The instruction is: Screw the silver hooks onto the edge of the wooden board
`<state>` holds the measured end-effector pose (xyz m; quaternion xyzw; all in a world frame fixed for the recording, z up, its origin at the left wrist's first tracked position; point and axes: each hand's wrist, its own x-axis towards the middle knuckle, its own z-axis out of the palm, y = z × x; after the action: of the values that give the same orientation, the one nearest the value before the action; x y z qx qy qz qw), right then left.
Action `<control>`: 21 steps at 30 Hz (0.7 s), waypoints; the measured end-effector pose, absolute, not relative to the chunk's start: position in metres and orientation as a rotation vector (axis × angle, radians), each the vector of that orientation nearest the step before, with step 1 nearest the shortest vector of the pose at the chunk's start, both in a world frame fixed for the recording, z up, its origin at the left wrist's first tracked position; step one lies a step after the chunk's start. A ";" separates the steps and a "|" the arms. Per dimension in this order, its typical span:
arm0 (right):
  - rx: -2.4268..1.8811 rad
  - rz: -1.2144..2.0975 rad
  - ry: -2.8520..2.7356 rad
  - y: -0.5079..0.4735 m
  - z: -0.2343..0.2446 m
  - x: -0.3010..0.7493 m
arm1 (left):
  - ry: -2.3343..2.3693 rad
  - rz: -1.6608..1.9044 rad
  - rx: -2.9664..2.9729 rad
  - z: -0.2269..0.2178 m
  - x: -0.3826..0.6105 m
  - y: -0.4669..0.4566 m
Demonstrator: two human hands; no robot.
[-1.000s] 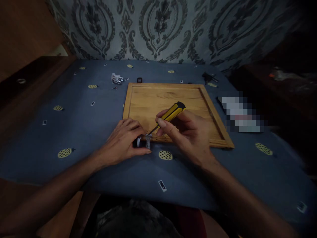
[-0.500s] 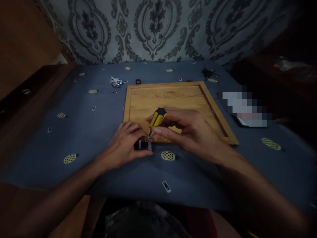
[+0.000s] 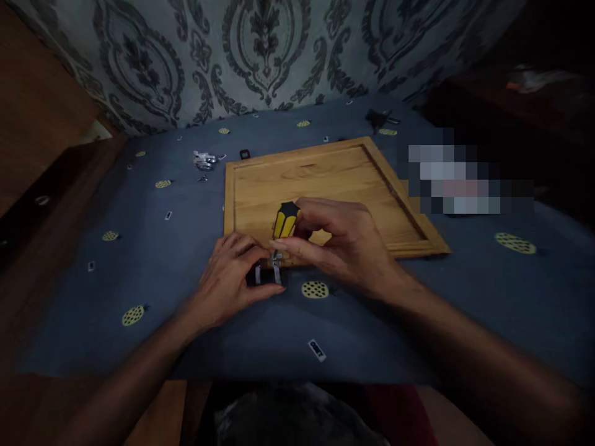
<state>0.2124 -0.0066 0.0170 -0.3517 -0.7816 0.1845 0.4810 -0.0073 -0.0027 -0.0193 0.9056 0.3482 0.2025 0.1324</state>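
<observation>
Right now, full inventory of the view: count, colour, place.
pineapple-print cloth: 1, blue, across middle
framed wooden panel: 1, light brown, on cloth
fluted-handle screwdriver: 1, yellow-black, panel's near edge
narrow metal strips: 2, silver, panel's near-left corner
blocky piece: 1, black, by strips
shiny metal parts: count unclear, silver, left beyond panel
squarish frame-like object: 1, black, behind panel
irregular object: 1, black, far right
pixelated object: 1, greyish, right of panel
medallion-patterned backdrop: 1, grey, behind
wooden furniture: count unclear, brown, far left
left hand: 1, bare, around blocky piece
right hand: 1, bare, holding screwdriver
</observation>
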 end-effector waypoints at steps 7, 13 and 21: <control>-0.947 0.319 -1.731 -0.019 0.017 0.210 | 1.011 0.591 2.633 -0.019 -0.007 -0.003; -1.026 0.418 -1.613 -0.021 0.015 0.213 | 1.006 0.607 2.634 -0.020 -0.008 -0.003; -0.978 0.335 -1.764 -0.016 0.008 0.213 | 1.014 0.560 2.630 -0.019 -0.008 -0.004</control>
<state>0.2131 -0.0161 0.0082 -0.4080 -0.7362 0.1397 0.5216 -0.0079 -0.0037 -0.0192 0.9070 0.3496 0.1931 0.1333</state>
